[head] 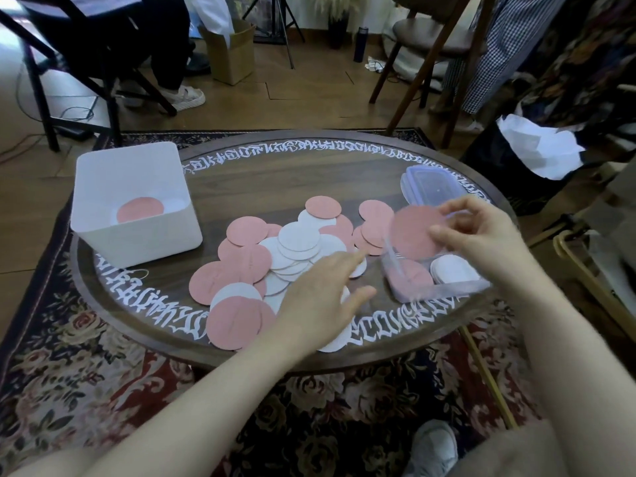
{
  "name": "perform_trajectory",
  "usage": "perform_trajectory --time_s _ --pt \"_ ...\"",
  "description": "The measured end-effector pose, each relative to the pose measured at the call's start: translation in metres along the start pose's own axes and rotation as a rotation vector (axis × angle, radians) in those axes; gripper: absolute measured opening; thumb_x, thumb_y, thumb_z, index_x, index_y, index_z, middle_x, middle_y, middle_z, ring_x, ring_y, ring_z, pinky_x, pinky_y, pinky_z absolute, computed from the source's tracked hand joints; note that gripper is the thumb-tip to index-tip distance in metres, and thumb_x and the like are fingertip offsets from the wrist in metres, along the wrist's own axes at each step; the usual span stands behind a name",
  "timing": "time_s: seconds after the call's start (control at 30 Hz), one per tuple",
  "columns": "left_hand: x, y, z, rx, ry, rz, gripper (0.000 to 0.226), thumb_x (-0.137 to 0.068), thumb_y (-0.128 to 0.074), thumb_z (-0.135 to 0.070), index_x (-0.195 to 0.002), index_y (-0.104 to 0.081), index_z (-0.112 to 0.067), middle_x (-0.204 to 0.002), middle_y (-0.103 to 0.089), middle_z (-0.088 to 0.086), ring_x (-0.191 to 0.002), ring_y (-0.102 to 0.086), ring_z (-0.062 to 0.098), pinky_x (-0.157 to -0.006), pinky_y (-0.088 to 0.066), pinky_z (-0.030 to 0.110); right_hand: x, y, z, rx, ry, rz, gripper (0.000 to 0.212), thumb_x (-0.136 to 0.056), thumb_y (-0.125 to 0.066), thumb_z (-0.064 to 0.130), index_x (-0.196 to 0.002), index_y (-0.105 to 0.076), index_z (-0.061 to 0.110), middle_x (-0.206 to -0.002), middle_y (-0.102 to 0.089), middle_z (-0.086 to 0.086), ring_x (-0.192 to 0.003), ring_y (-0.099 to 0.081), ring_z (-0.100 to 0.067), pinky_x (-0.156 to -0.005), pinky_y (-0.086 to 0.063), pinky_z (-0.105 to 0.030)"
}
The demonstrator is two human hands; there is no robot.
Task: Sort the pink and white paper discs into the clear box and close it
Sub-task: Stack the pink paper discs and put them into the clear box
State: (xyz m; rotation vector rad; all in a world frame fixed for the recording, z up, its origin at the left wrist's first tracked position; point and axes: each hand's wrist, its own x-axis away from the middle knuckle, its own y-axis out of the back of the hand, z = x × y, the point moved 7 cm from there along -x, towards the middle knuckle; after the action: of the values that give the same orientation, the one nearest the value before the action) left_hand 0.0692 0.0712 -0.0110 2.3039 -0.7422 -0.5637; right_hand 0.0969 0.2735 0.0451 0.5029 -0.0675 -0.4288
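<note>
Nearest the camera, the left hand [320, 297] is spread, fingers loose, over scattered pink and white round paper discs [275, 259] on the dark wooden table [261, 180]. One thin pink paper disc [413, 235] is pinched at its edge by the right hand [481, 235] above the clear plastic box [437, 280]. Being light, flimsy and easily creased, discs are best taken by the rim.

Single head-worn wide-angle view, looking forward and steeply down from close above the left hand [318, 297] and right hand [481, 235]. Both forearms enter from the bottom edge. The round dark wooden table [275, 180] fills the mid-frame beyond the hands.
</note>
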Motion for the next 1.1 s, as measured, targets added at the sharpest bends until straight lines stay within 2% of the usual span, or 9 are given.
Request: perform_trajectory --time_s 0.07,0.13,0.23,0.37,0.53,0.73,0.87,1.0,1.1 --pt "0.003 -0.021 -0.013 -0.207 -0.181 0.07 0.062 -0.086 -0.041 -0.045 -0.142 -0.041 -0.019 -0.141 -0.048 -0.001 -0.116 -0.05 0.024 -0.094 -0.045 0.037 -0.008 0.019 -0.023 0.157 -0.114 -0.008 0.018 -0.081 -0.069 0.006 -0.086 -0.059 0.019 -0.067 -0.062 -0.004 -0.059 -0.052 -0.017 -0.065 -0.041 -0.03" --pt "0.007 -0.038 -0.018 -0.322 -0.277 0.105 0.065 -0.082 -0.037 -0.046 -0.141 -0.041 -0.018 -0.147 -0.042 -0.001 -0.122 -0.044 0.021 -0.093 -0.044 0.034 -0.012 0.019 -0.044 0.275 -0.214 0.031 0.016 -0.08 -0.07 0.005 -0.09 -0.06 0.013 -0.069 -0.061 -0.006 -0.058 -0.051 -0.018 -0.057 -0.04 -0.027" --pt "0.011 -0.049 -0.023 -0.419 -0.351 0.085 0.064 -0.079 -0.037 -0.049 -0.136 -0.045 -0.021 -0.145 -0.045 -0.004 -0.122 -0.041 0.016 -0.09 -0.047 0.027 -0.017 0.006 -0.065 0.355 -0.286 0.1 0.016 -0.077 -0.071 0.005 -0.089 -0.061 0.009 -0.066 -0.063 -0.005 -0.055 -0.052 -0.017 -0.058 -0.042 -0.028" --pt "0.011 -0.054 -0.023 -0.41 -0.349 0.123 0.064 -0.08 -0.035 -0.047 -0.139 -0.041 -0.022 -0.149 -0.04 -0.006 -0.125 -0.046 0.018 -0.095 -0.045 0.029 -0.024 -0.006 -0.075 0.406 -0.296 0.116 0.016 -0.074 -0.073 0.009 -0.082 -0.062 0.016 -0.065 -0.067 -0.004 -0.058 -0.058 -0.018 -0.069 -0.048 -0.032" --pt "0.009 -0.057 -0.024 -0.411 -0.336 0.172 0.063 -0.08 -0.038 -0.042 -0.139 -0.042 -0.021 -0.149 -0.04 -0.005 -0.126 -0.045 0.021 -0.097 -0.043 0.033 -0.022 -0.014 -0.072 0.64 -0.301 0.115 0.009 -0.074 -0.072 0.023 -0.078 -0.065 0.026 -0.079 -0.07 0.001 -0.082 -0.064 -0.019 -0.072 -0.045 -0.029" --pt "0.009 -0.058 -0.022 -0.363 -0.342 0.201 0.066 -0.081 -0.058 -0.033 -0.142 -0.04 -0.02 -0.151 -0.035 -0.006 -0.13 -0.042 0.023 -0.102 -0.038 0.036 -0.022 -0.019 -0.07 0.745 -0.275 0.108 0.008 -0.076 -0.069 0.027 -0.082 -0.064 0.03 -0.092 -0.069 -0.002 -0.092 -0.063 -0.022 -0.075 -0.047 -0.032" --pt "0.01 -0.058 -0.023 -0.407 -0.37 0.179 0.071 -0.076 -0.067 -0.033 -0.141 -0.04 -0.019 -0.149 -0.039 -0.005 -0.127 -0.042 0.023 -0.099 -0.041 0.035 -0.022 -0.02 -0.072 0.789 -0.266 0.098 0.012 -0.078 -0.067 0.032 -0.088 -0.061 0.03 -0.097 -0.068 -0.002 -0.094 -0.063 -0.024 -0.076 -0.049 -0.033" --pt "0.008 -0.048 -0.018 -0.413 -0.347 0.149 0.071 -0.074 -0.07 -0.032 -0.139 -0.044 -0.018 -0.148 -0.041 -0.002 -0.128 -0.038 0.021 -0.097 -0.043 0.034 -0.02 -0.021 -0.061 0.843 -0.196 0.021 0.02 -0.079 -0.065 0.031 -0.098 -0.062 0.024 -0.101 -0.067 -0.001 -0.099 -0.06 -0.025 -0.072 -0.042 -0.031" --pt "0.005 -0.022 -0.01 -0.381 -0.251 0.119 0.065 -0.083 -0.064 -0.027 -0.142 -0.038 -0.021 -0.152 -0.033 -0.003 -0.134 -0.031 0.019 -0.101 -0.038 0.037 -0.015 -0.023 -0.037 0.797 -0.035 -0.133 0.012 -0.084 -0.059 0.024 -0.095 -0.064 0.022 -0.099 -0.065 0.0 -0.095 -0.059 -0.025 -0.069 -0.038 -0.032"
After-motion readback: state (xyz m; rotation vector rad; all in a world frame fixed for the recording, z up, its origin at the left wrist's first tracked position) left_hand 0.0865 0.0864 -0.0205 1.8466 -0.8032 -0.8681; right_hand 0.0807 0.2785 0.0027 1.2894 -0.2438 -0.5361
